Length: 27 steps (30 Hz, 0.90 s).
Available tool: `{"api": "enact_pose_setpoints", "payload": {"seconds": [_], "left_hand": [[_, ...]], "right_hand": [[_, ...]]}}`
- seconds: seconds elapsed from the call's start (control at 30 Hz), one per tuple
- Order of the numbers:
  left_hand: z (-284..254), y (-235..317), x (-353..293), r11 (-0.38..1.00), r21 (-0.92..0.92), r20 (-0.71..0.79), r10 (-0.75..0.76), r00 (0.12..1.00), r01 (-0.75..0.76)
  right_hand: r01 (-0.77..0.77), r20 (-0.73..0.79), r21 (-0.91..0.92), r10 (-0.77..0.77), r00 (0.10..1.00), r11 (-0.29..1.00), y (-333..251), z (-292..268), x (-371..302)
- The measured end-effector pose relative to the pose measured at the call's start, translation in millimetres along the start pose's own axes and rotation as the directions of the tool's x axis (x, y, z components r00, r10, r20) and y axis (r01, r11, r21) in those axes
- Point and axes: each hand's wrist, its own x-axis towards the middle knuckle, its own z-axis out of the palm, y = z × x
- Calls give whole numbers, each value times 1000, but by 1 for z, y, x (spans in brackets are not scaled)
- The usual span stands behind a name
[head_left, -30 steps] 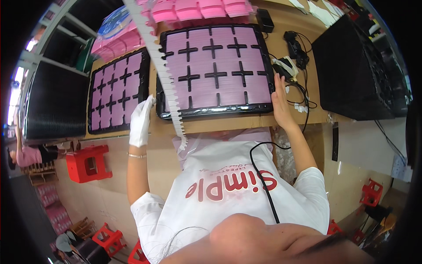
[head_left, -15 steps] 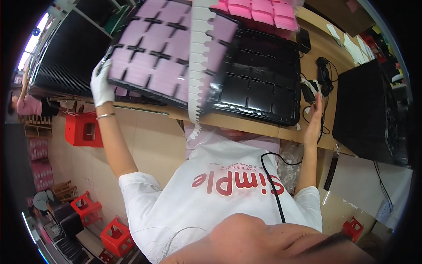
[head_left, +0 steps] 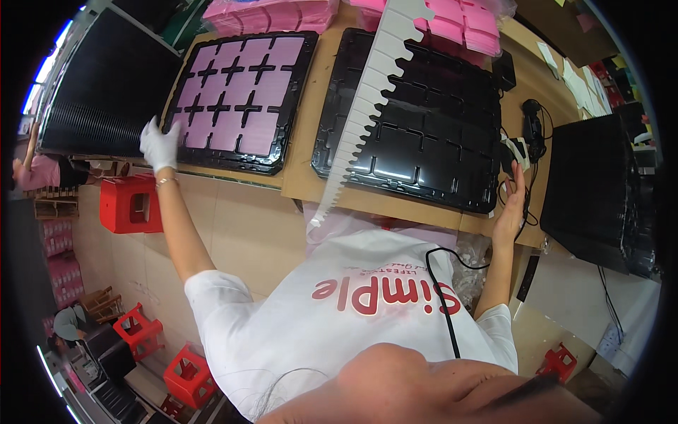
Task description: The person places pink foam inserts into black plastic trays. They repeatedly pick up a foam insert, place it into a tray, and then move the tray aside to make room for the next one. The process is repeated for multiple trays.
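Observation:
My left hand (head_left: pixel 160 144), in a white glove, is open with its fingers apart at the left edge of a black tray (head_left: pixel 295 92). Pink sheet pieces (head_left: pixel 236 92) fill that tray's compartments, between black cross-shaped dividers. I cannot tell whether the fingertips still touch the rim. Further right lies a second black tray (head_left: pixel 417 152), with no pink pieces visible in it. My right hand (head_left: pixel 510 212) is held edge-on beside its right side, fingers stretched out and nothing in them. A long white toothed strip (head_left: pixel 367 106) crosses the view in front of the second tray.
Stacked black trays stand at the left (head_left: pixel 106 85) and right (head_left: pixel 593 191). Wrapped pink pieces (head_left: pixel 272 15) lie along the back. A dark corded device (head_left: pixel 533 127) and loose cables are near my right hand. Red stools (head_left: pixel 131 205) stand on the floor at left.
The pink-filled tray, earlier lifted and tilted over the second tray's left part, now lies flat on the left. My left hand has let go of it. My right hand stays beside the second tray.

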Motion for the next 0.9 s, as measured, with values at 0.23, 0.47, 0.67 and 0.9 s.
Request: {"api": "enact_pose_setpoints", "payload": {"seconds": [0.23, 0.47, 0.67, 0.9], "left_hand": [[-83, 179, -84, 704, -469, 257, 687, 680, -534], [-84, 166, -101, 749, -472, 295, 631, 717, -465], [-65, 195, -116, 858, -345, 259, 477, 840, -381], [-76, 206, -129, 871, -370, 255, 430, 866, -324]], "right_hand": [[93, 85, -85, -86, 993, 992, -19, 20, -1], [150, 150, -96, -135, 979, 984, -23, 12, -2], [299, 219, -100, -272, 937, 949, -29, 25, 11], [248, 253, -80, -221, 942, 965, -37, 19, 1]]}}
